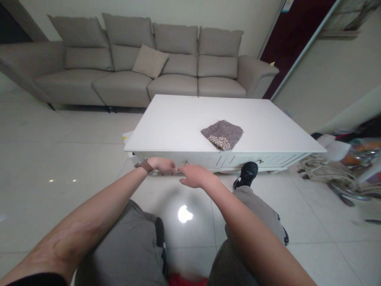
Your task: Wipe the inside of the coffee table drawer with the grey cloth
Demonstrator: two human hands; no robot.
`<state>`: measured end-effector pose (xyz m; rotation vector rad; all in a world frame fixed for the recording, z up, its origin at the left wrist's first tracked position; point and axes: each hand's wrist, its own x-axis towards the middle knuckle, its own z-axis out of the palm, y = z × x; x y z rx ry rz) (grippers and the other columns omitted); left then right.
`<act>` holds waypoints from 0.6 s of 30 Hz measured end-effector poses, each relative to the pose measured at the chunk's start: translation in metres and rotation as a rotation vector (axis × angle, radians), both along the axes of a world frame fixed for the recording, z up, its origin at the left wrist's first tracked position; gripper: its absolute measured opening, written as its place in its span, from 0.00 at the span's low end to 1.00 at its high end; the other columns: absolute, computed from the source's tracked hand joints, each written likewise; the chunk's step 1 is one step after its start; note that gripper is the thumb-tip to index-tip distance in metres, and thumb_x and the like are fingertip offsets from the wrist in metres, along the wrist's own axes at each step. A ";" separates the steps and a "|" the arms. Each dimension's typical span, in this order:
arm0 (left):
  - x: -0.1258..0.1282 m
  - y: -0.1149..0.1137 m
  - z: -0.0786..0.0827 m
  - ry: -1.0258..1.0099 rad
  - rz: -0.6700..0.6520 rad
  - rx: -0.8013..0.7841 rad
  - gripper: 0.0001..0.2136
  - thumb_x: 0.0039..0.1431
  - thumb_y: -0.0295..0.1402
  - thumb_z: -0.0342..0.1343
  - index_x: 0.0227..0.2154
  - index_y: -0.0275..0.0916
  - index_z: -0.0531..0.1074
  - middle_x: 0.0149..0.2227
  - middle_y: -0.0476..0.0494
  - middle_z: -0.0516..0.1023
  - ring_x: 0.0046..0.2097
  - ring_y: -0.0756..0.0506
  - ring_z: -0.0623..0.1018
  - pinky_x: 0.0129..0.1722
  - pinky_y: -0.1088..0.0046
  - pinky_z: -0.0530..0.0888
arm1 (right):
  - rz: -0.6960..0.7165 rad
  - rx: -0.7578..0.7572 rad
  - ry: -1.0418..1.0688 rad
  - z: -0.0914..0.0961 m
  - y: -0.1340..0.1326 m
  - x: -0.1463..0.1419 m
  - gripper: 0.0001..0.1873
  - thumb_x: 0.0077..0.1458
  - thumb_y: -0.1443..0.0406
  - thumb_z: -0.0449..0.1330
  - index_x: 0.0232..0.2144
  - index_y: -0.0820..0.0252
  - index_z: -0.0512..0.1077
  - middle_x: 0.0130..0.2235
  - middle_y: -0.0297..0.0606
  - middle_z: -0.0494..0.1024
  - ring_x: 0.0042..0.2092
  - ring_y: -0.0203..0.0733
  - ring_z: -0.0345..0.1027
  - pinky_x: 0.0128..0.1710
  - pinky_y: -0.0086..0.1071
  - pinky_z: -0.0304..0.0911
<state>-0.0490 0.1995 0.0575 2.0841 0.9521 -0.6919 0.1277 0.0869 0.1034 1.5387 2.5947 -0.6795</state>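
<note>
My left hand [163, 165], with a brown-strapped watch [145, 166] on its wrist, is in front of the white coffee table's [175, 123] drawer side, just below the tabletop edge. Its fingers are curled in; anything in them is too small to make out. My right hand [193, 176] comes in from the right, its fingertips close to those of the left, thumb apart below. Right behind them is a drawer knob [186, 162]. On the tabletop, near the front edge, lies a folded grey-brown cloth [223, 133] with a pale pattern.
Behind the table stands a long grey sofa [175, 85] with a beige cushion [151, 61]. My black shoe [249, 171] is by the right drawer, which has its own knob [261, 161]. Metal-legged items and bags [351, 171] crowd the right side. The floor is glossy tile [74, 159].
</note>
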 end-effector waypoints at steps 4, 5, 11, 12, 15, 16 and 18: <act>-0.031 0.005 0.005 0.070 0.191 0.036 0.13 0.55 0.37 0.50 0.37 0.34 0.74 0.43 0.36 0.78 0.41 0.45 0.77 0.38 0.73 0.78 | -0.018 -0.006 -0.089 0.003 0.004 0.022 0.16 0.60 0.65 0.58 0.48 0.61 0.78 0.50 0.50 0.81 0.51 0.51 0.75 0.47 0.38 0.67; -0.039 0.006 0.006 0.070 0.221 0.044 0.13 0.55 0.37 0.50 0.36 0.34 0.73 0.43 0.36 0.77 0.41 0.45 0.77 0.37 0.73 0.78 | -0.022 -0.002 -0.109 0.004 0.005 0.028 0.14 0.59 0.67 0.57 0.45 0.62 0.79 0.47 0.50 0.82 0.48 0.49 0.76 0.45 0.36 0.67; -0.083 -0.004 0.020 0.055 0.414 0.078 0.15 0.57 0.44 0.50 0.35 0.36 0.71 0.47 0.33 0.75 0.42 0.44 0.77 0.37 0.73 0.79 | -0.060 0.201 0.109 0.022 0.003 0.067 0.09 0.59 0.69 0.58 0.32 0.62 0.79 0.36 0.44 0.83 0.37 0.42 0.74 0.38 0.32 0.61; -0.087 -0.008 0.023 0.045 0.444 0.080 0.16 0.57 0.45 0.51 0.35 0.35 0.71 0.48 0.33 0.75 0.43 0.44 0.77 0.37 0.73 0.80 | -0.073 0.257 0.196 0.029 -0.003 0.071 0.08 0.59 0.69 0.59 0.32 0.62 0.79 0.35 0.42 0.82 0.36 0.41 0.73 0.38 0.31 0.61; -0.095 -0.020 0.031 0.006 0.512 0.098 0.18 0.56 0.48 0.52 0.35 0.35 0.72 0.50 0.32 0.75 0.45 0.42 0.77 0.39 0.72 0.80 | -0.109 0.418 0.528 0.055 -0.037 0.076 0.08 0.59 0.67 0.62 0.27 0.61 0.74 0.29 0.36 0.78 0.33 0.37 0.69 0.36 0.31 0.60; -0.096 -0.024 0.034 -0.004 0.523 0.103 0.19 0.56 0.48 0.53 0.35 0.35 0.73 0.50 0.32 0.75 0.46 0.42 0.78 0.39 0.71 0.80 | -0.120 0.460 0.653 0.065 -0.055 0.075 0.10 0.59 0.66 0.63 0.25 0.60 0.72 0.28 0.34 0.76 0.31 0.36 0.67 0.35 0.30 0.60; -0.094 -0.033 0.043 -0.006 0.525 0.112 0.20 0.55 0.50 0.54 0.36 0.36 0.74 0.51 0.32 0.76 0.47 0.41 0.78 0.39 0.71 0.81 | -0.129 0.532 0.886 0.089 -0.098 0.070 0.14 0.60 0.63 0.63 0.23 0.59 0.69 0.26 0.32 0.73 0.29 0.35 0.64 0.32 0.30 0.59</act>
